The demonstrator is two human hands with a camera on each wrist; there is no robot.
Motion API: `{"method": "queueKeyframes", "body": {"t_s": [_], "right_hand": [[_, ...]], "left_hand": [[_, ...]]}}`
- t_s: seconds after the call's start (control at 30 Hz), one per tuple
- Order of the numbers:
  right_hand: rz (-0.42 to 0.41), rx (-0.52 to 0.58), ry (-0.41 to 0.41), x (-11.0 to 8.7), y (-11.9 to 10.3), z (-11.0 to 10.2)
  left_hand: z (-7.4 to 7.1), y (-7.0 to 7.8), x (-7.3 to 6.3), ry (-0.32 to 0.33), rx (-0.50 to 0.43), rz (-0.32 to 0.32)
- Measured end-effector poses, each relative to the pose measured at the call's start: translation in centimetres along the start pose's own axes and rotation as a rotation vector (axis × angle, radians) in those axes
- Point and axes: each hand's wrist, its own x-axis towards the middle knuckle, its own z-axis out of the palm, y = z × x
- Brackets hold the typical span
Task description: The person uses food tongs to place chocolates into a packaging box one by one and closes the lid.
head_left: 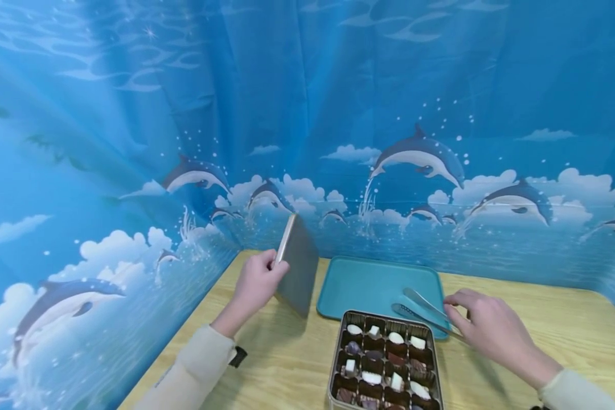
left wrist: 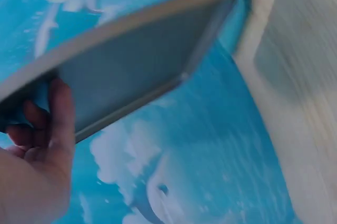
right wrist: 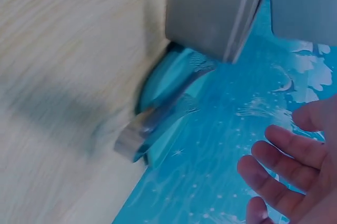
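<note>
My left hand [head_left: 256, 282] grips a grey metal lid [head_left: 299, 270] by its near edge. The lid stands on edge above the table, and in the left wrist view the thumb lies along its inner side. My right hand [head_left: 492, 324] hovers beside the handle end of metal tongs [head_left: 424, 319]. In the right wrist view its fingers [right wrist: 287, 166] are loosely spread, apart from the tongs [right wrist: 142, 129]. The tongs lie over the right part of a teal tray [head_left: 361, 285]. In front of the tray sits an uncovered tin [head_left: 333, 370] of chocolates in divided compartments.
The light wooden table [head_left: 558, 319] carries the tray and tin. A blue dolphin-print curtain [head_left: 307, 114] hangs along its back and left sides. White and dark chocolates [head_left: 396, 338] fill several compartments of the tin.
</note>
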Motion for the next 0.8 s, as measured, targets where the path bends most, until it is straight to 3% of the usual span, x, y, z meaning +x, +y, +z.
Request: {"method": "queueKeyframes", "body": {"t_s": [0.13,0.27,0.47,0.53,0.63,0.73,0.8], "right_hand": [[0.062,0.067,-0.063,0.6,-1.0,-0.9],[0.108,0.182,-0.141,1.6,-2.6,-1.9],[0.208,0.57,-0.332,2.4,-4.0,-2.2],[0.269,0.686,-0.384,2.4,-4.1,-1.9],[0.355,0.766,-0.409,2.3,-4.1,-1.5],[0.421,0.769,-0.409,1.9,-3.8,-1.2],[0.461,0.789,-0.42,1.5,-3.5,-1.0]], "left_hand": [[0.2,1.8,-0.6,-0.032,-0.251,0.012],[1.0,3.5,-1.7,-0.115,-0.48,-0.019],[2.8,4.9,-3.7,-0.318,-0.731,-0.134],[3.6,5.1,-4.4,-0.387,-0.791,-0.174],[4.8,5.0,-5.2,-0.44,-0.828,-0.214],[6.1,4.5,-5.9,-0.451,-0.826,-0.246],[6.8,4.1,-6.3,-0.451,-0.776,-0.251]]}}
